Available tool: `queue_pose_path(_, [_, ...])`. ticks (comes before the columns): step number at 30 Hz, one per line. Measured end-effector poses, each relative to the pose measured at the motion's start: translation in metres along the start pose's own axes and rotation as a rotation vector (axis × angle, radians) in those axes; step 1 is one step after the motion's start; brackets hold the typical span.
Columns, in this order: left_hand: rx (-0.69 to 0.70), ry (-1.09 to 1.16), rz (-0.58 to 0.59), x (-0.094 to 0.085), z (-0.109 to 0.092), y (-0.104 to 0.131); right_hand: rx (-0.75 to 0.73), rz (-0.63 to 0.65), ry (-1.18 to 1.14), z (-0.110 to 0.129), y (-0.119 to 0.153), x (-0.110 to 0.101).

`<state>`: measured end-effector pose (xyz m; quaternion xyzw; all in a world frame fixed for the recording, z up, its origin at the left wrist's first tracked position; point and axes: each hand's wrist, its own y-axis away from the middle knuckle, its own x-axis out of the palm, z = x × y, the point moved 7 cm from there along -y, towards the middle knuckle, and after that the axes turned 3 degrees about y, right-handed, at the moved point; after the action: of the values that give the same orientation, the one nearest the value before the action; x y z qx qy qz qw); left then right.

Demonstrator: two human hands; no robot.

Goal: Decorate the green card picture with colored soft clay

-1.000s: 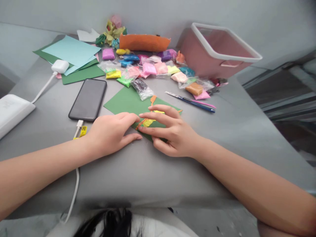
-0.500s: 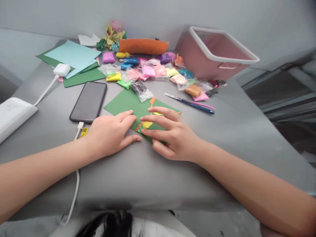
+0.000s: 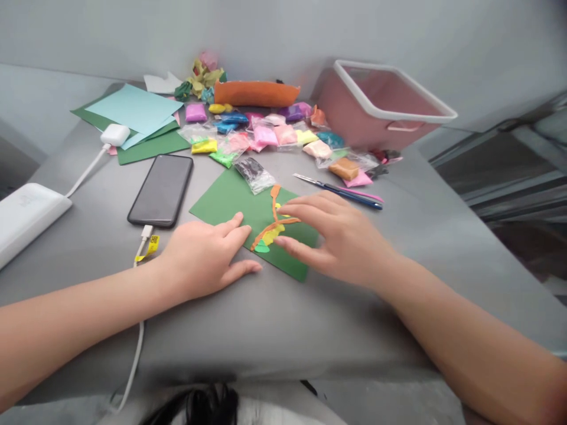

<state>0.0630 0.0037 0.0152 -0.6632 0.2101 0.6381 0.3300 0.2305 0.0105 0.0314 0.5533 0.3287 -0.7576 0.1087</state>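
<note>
A green paper sheet (image 3: 221, 198) lies at an angle on the grey table. On it is a branching orange clay strip (image 3: 275, 203) with yellow clay (image 3: 273, 234) and a small bright green clay piece (image 3: 262, 247) along its lower arm. My left hand (image 3: 206, 257) rests with fingers stretched out, its fingertips on the sheet's left edge. Over the right part of the sheet is my right hand (image 3: 339, 239), thumb and fingers apart, with nothing seen between them. Its fingers hide part of the sheet's right side; whether they touch the clay I cannot tell.
Several clay packets (image 3: 266, 136) are spread behind the sheet. A craft knife (image 3: 339, 190) lies to the right, before a pink bin (image 3: 376, 112). At left are a phone (image 3: 162, 190) on a white cable, a power bank (image 3: 31, 218) and stacked coloured paper (image 3: 133, 109).
My right hand has moved right, off the lower clay pieces, uncovering more of the orange strip and the green piece. My left hand stays at the sheet's edge. The view has shifted slightly.
</note>
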Motion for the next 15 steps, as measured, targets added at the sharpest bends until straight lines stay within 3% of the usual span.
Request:
queue_pose_path(3, [0.072,0.070,-0.071,-0.007,-0.009,0.006,0.232,0.237,0.078,-0.018,0.011,0.006])
queue_pose_path(5, [0.078,0.129,-0.112,-0.013,-0.006,0.007,0.294,0.338,0.059,-0.023,0.020,0.006])
queue_pose_path(9, [-0.127,0.082,-0.185,-0.030,0.027,0.003,0.261,0.485,-0.069,-0.025,0.025,0.013])
queue_pose_path(11, [-0.235,0.016,-0.144,-0.033,0.045,-0.001,0.218,0.550,-0.124,-0.027,0.023,0.019])
queue_pose_path(15, [-0.314,-0.038,0.081,-0.021,0.065,-0.008,0.117,0.635,-0.253,-0.037,0.015,0.029])
